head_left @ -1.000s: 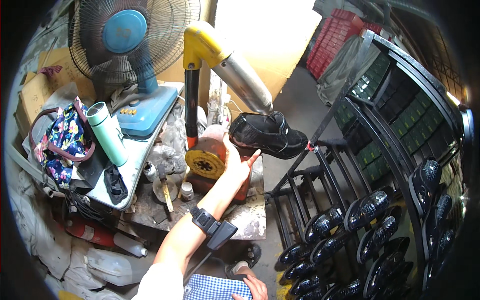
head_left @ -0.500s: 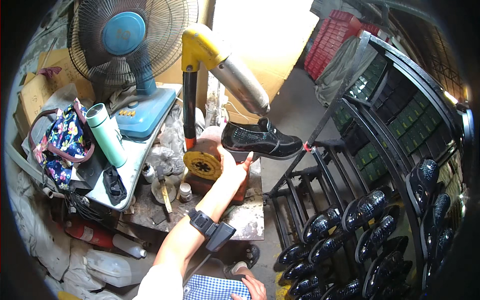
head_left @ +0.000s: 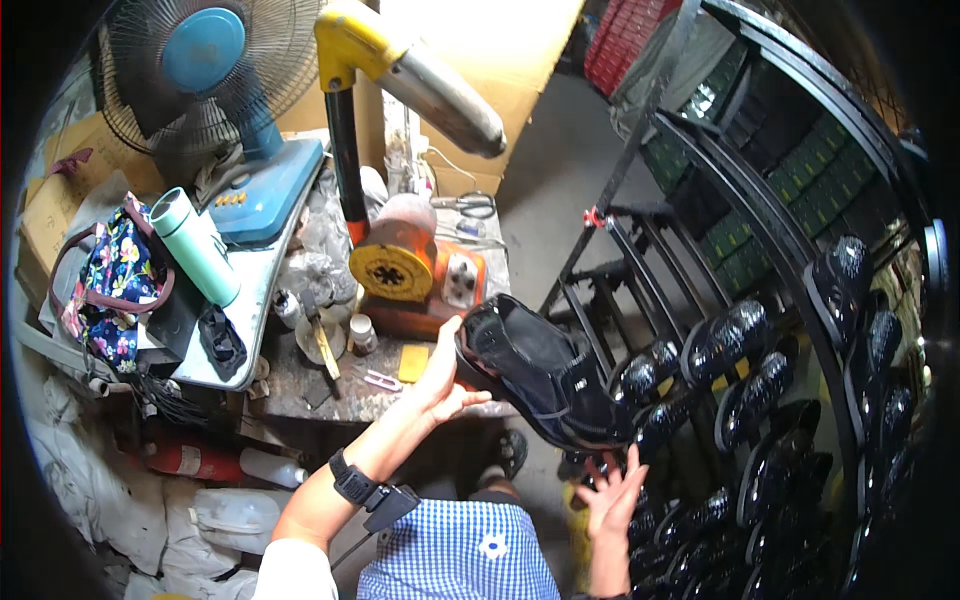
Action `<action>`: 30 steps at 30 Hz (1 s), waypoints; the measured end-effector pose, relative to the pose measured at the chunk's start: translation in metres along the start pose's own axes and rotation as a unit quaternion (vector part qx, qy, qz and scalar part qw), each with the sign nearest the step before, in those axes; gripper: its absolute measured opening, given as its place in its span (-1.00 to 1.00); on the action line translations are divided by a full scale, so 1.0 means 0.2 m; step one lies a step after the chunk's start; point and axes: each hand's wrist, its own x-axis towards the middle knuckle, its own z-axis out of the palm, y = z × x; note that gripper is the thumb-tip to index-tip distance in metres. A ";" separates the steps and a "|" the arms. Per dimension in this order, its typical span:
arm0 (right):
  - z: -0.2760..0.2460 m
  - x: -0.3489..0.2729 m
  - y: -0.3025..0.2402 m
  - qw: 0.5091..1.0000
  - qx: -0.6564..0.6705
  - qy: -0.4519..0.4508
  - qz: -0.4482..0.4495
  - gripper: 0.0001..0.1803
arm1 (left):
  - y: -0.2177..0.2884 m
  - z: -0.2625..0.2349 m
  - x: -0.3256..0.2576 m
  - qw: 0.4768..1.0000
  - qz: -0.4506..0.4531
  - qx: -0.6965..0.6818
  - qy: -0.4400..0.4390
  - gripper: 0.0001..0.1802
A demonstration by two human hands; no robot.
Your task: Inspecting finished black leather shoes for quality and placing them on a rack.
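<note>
A glossy black shoe (head_left: 548, 385) is held in front of me, its opening turned up toward me and its toe pointing right and down. My left hand (head_left: 440, 385) grips it at the heel end, thumb up along the side and fingers beneath. Close to the toe, my right hand (head_left: 612, 490) has its fingers spread; whether a fingertip touches the shoe I cannot tell. Behind the shoe stands a machine with a yellow-and-metal nozzle arm (head_left: 440, 95) and a round yellow cover (head_left: 392, 272).
A black metal rack (head_left: 690, 240) on the right carries several glossy black shoes (head_left: 728, 340). To the left, a table holds a fan (head_left: 203, 50), a mint-green bottle (head_left: 195, 245) and a floral bag (head_left: 118, 290). A brush (head_left: 326, 345), a small jar (head_left: 362, 335) and scissors (head_left: 475, 205) lie by the machine.
The shoe has come down and toward me, away from under the nozzle, and tilted to show its opening. My right hand has risen from my lap to the toe. The view has shifted.
</note>
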 end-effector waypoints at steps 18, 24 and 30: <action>-0.31 -0.27 -0.22 0.980 0.087 0.071 0.166 -0.75 | -0.49 0.00 -0.38 0.826 0.294 0.479 0.037 -0.22; -0.35 -0.35 -0.21 0.973 0.100 0.077 0.195 -0.75 | -0.51 -0.01 -0.42 0.883 0.223 0.412 0.020 -0.31; -0.37 -0.38 -0.18 0.971 0.109 0.077 0.199 -0.74 | -0.54 0.01 -0.46 0.801 0.307 0.514 0.019 -0.19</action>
